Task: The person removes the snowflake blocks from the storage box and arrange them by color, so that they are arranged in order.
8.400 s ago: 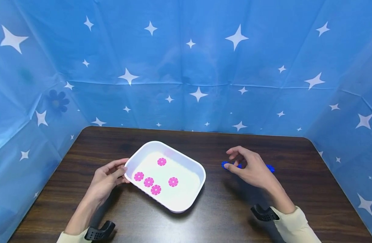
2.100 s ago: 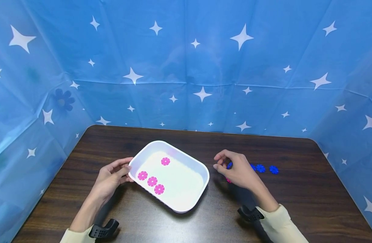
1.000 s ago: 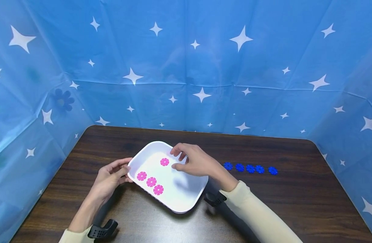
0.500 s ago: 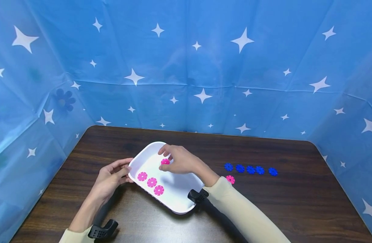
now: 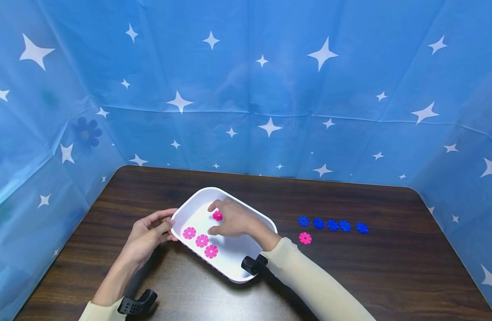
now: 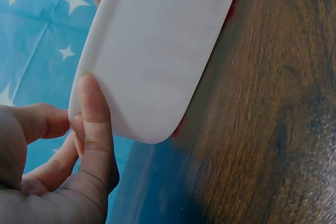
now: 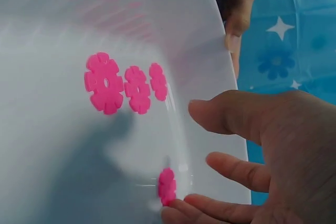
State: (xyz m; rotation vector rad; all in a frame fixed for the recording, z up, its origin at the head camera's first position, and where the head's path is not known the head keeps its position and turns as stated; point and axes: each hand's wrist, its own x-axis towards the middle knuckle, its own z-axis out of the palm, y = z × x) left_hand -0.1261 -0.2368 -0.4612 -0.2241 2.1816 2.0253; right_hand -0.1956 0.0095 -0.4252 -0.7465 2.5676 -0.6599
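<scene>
My left hand (image 5: 143,234) pinches the left end of the rim of a white plastic tray (image 5: 254,273), thumb and fingers on either side. My right hand (image 5: 234,219) reaches down into the tray, its thumb spread apart from the fingers. Its fingertips are right at a pink flower-shaped interlocking disc (image 7: 167,186), which lies flat on the tray floor near the wall. Three more pink discs (image 7: 137,89) sit in a row along the tray's near side. Outside the tray, one pink disc (image 5: 305,238) lies on the table beneath a row of blue discs (image 5: 332,225).
The dark wooden table (image 5: 390,267) has rounded far corners. A blue curtain with white stars (image 5: 270,80) surrounds it at the back and sides. Black cameras are strapped to both wrists, and the right one (image 5: 254,265) overlaps the tray's near rim.
A pink disc from the tray now lies on the table below the blue row. My right hand has moved left from there into the tray. My left hand keeps its grip on the rim.
</scene>
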